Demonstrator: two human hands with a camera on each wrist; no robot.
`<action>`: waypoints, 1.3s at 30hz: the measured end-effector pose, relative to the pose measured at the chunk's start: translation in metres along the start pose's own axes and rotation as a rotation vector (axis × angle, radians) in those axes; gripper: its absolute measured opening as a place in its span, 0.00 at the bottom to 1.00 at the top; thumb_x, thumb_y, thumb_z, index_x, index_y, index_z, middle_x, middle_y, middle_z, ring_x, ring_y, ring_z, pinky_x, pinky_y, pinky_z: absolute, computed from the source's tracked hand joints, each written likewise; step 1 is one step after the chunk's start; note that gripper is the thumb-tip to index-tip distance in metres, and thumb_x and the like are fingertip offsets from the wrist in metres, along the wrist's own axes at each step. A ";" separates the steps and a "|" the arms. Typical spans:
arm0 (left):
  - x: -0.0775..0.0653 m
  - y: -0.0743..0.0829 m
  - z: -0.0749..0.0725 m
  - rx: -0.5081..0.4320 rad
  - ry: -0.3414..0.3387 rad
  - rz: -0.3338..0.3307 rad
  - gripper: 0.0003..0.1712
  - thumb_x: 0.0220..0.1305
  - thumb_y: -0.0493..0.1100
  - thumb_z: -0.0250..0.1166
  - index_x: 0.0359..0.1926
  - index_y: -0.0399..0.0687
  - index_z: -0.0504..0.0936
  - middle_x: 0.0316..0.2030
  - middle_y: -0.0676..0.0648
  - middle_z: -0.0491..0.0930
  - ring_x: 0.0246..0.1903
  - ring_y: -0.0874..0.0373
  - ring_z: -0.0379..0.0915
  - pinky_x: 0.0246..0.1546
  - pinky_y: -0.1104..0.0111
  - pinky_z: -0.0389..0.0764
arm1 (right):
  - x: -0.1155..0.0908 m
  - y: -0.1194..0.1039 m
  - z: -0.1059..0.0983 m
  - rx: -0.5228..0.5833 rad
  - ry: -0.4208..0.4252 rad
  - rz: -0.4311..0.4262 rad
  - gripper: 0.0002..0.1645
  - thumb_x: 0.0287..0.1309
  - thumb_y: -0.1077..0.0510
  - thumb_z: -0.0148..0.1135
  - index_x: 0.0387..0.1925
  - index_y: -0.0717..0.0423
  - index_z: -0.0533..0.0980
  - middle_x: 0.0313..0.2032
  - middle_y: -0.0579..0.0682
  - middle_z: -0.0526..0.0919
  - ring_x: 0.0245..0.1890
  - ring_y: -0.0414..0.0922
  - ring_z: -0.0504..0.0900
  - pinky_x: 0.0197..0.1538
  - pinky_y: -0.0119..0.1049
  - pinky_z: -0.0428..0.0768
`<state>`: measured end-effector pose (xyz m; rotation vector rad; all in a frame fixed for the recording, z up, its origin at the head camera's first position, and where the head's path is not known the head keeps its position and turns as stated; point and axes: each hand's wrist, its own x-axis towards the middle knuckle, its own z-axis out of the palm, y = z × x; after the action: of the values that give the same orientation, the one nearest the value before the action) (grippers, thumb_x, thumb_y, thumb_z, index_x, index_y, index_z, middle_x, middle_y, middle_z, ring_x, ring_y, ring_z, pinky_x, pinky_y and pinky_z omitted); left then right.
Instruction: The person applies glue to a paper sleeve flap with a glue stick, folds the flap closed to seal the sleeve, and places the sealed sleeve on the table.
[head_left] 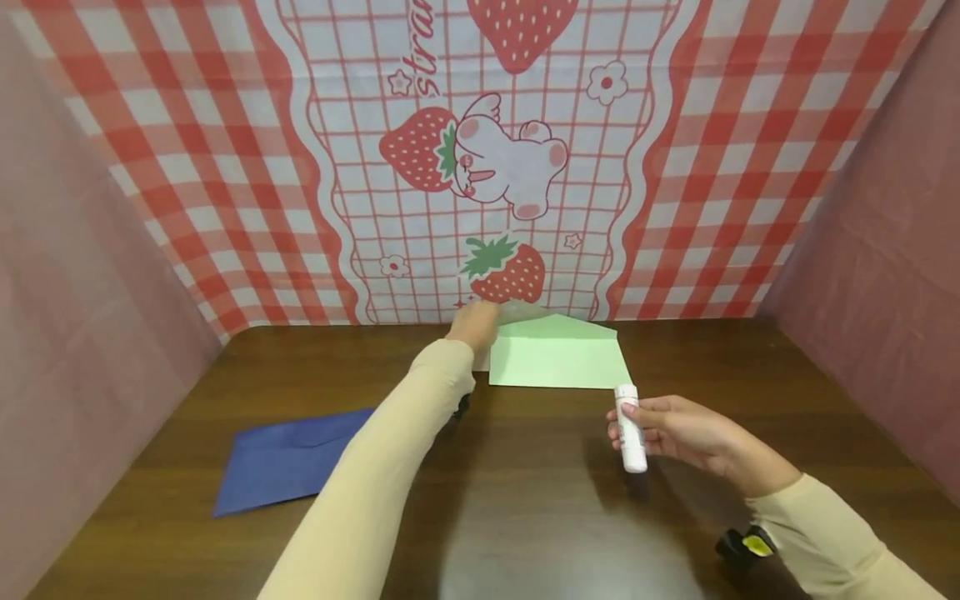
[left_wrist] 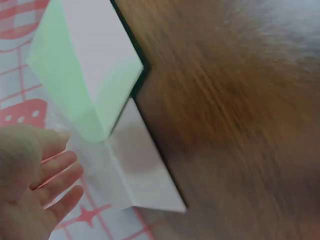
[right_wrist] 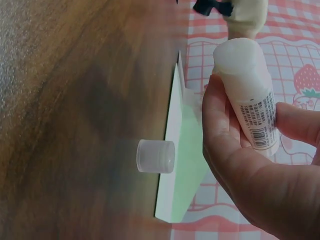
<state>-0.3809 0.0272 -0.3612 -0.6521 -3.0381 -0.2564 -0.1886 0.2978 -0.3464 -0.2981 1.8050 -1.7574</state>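
My right hand (head_left: 693, 433) grips a white glue stick (head_left: 631, 437) between thumb and fingers, above the table to the right. Its printed label and barcode show in the right wrist view. A translucent cap (right_wrist: 156, 156) appears there at the front edge of a light green envelope (head_left: 558, 362). That envelope lies at the back of the table with its flap raised. A whitish envelope (left_wrist: 145, 165) sticks out at its left end, flap also up. My left hand (left_wrist: 37, 175) is beside these flaps, fingers loosely extended and holding nothing.
A dark blue envelope (head_left: 288, 462) lies on the left of the brown wooden table (head_left: 525, 517), partly behind my left sleeve. A strawberry-print cloth (head_left: 495, 167) hangs along the table's back edge. Pink cloth (head_left: 877, 250) closes in both sides.
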 end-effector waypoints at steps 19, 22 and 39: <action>0.008 -0.002 0.017 -0.055 0.108 -0.056 0.12 0.64 0.26 0.52 0.35 0.38 0.82 0.39 0.41 0.85 0.39 0.49 0.82 0.37 0.62 0.83 | -0.016 -0.005 -0.020 0.077 -0.002 -0.032 0.16 0.74 0.54 0.42 0.48 0.56 0.75 0.43 0.45 0.85 0.45 0.39 0.84 0.50 0.33 0.81; 0.001 -0.009 0.012 -0.172 0.102 -0.071 0.13 0.62 0.24 0.50 0.35 0.37 0.81 0.37 0.39 0.83 0.35 0.51 0.79 0.34 0.63 0.79 | -0.018 -0.002 -0.021 0.097 -0.016 -0.039 0.16 0.74 0.55 0.41 0.48 0.56 0.75 0.43 0.46 0.84 0.46 0.39 0.84 0.51 0.33 0.81; -0.092 -0.067 -0.037 -0.323 0.088 -0.016 0.13 0.67 0.32 0.54 0.49 0.33 0.80 0.42 0.37 0.83 0.33 0.54 0.75 0.37 0.65 0.79 | -0.015 -0.003 -0.013 0.141 -0.067 -0.066 0.17 0.74 0.56 0.39 0.47 0.53 0.77 0.44 0.45 0.85 0.47 0.40 0.84 0.52 0.33 0.81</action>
<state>-0.3246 -0.0760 -0.3403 -0.6107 -2.9431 -0.7654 -0.1842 0.3164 -0.3402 -0.3583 1.6322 -1.8864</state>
